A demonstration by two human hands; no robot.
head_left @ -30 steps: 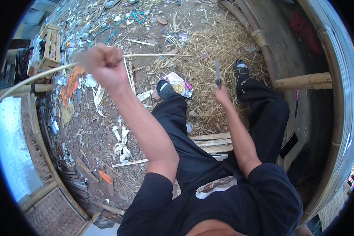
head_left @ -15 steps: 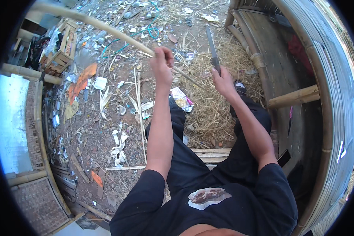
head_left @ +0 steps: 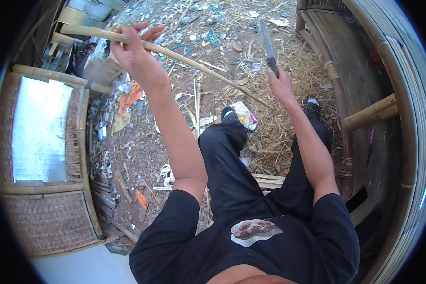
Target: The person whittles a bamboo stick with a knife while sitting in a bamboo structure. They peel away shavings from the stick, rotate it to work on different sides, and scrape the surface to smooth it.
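Note:
My left hand (head_left: 139, 59) holds a long pale stick (head_left: 199, 66) near its thick end, loosely, with the thumb across it and the other fingers partly stretched. Slanting down to the right, the stick's thin end hangs over dry straw, close to my right hand (head_left: 282, 86). That hand is closed around the dark handle of a long-bladed knife (head_left: 267, 42), blade pointing up and away from me. The blade and the stick are apart.
Dry straw (head_left: 293, 128) lies around my feet, with a crumpled wrapper (head_left: 244, 116) beside my left shoe. A bamboo-framed bench (head_left: 350, 61) runs along the right. Litter covers the ground to the left, near a woven bamboo panel (head_left: 52, 222). Wooden slats (head_left: 269, 181) lie between my legs.
My left hand has moved left and toward the stick's thick end, its fingers loosening. The whole stick now shows. The view has turned left; my right hand still grips the knife.

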